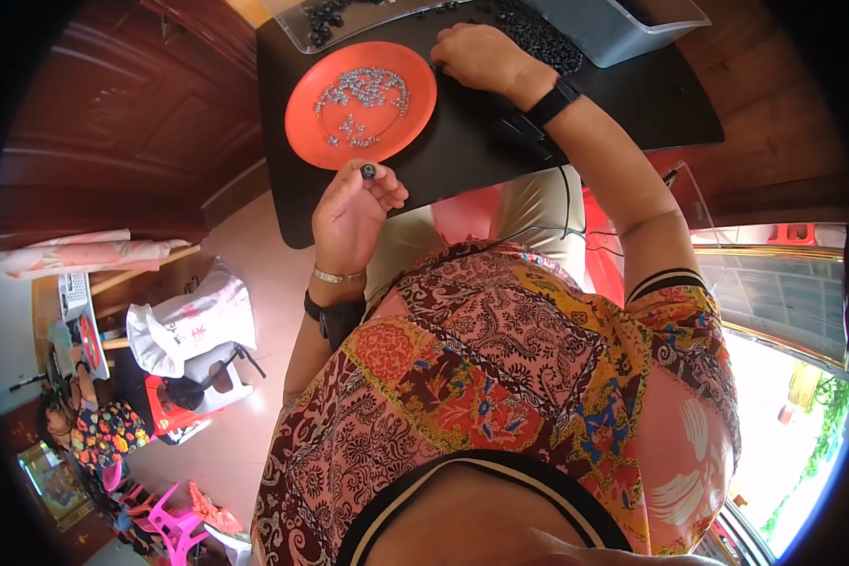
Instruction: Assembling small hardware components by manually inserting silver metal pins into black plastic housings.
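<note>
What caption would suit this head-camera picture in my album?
Left hand holding a small black part beside an orange plate of silvery pieces, right hand near loose black parts.

White bag [213,316] at the person's left: reddish printed marks [198,332] stood on its visible side — too small and blurred in this view to be made out. No text, label, number or sign could be read with certainty.

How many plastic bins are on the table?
2: a clear bin at the far edge, and a grey bin to its right. The frame cuts both off; others beyond may be hidden.
</note>
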Tool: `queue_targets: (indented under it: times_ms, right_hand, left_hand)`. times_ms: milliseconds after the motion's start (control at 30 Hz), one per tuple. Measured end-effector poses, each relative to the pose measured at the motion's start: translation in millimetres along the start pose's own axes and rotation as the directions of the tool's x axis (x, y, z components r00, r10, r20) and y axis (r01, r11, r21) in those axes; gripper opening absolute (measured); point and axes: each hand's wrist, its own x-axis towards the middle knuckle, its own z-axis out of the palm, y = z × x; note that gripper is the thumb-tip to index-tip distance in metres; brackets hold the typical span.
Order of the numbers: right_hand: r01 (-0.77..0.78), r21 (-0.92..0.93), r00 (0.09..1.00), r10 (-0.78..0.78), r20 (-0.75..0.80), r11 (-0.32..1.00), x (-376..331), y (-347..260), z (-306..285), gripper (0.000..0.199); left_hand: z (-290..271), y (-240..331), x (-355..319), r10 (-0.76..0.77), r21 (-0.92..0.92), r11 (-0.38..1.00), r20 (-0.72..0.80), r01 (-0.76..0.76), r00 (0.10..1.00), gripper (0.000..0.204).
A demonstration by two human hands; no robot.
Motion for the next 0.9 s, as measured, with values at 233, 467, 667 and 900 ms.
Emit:
queue_targets:
  times_ms: [233,467,667,900]
  right_hand:
    - [0.050,0.115,0.990,-0.034,-0.134,0.992,-4,10,-2,0.017]
    - [-0.174,0.949,0.954,0.282,0.097,0.262,-42,-43,-64,0.022]
    - [0.006,0.894,0.963,0.245,0.117,-0.448,-58,-69,-48,0.010]
    - [0.067,0.907,0.958,0.282,0.058,-0.416,-72,-76,-36,0.022]
  left_hand:
    - [0,-2,4,-0.004,0.017,1.000,0.005,0.004,1.000,0.022]
    - [3,2,6,-0.041,0.036,0.999,0.034,0.040,0.999,0.026]
    - [15,5,24,-0.045,0.026,0.999,0.143,0.042,0.989,0.028]
    - [27,6,31,-0.023,-0.045,0.998,0.254,0.036,0.967,0.029]
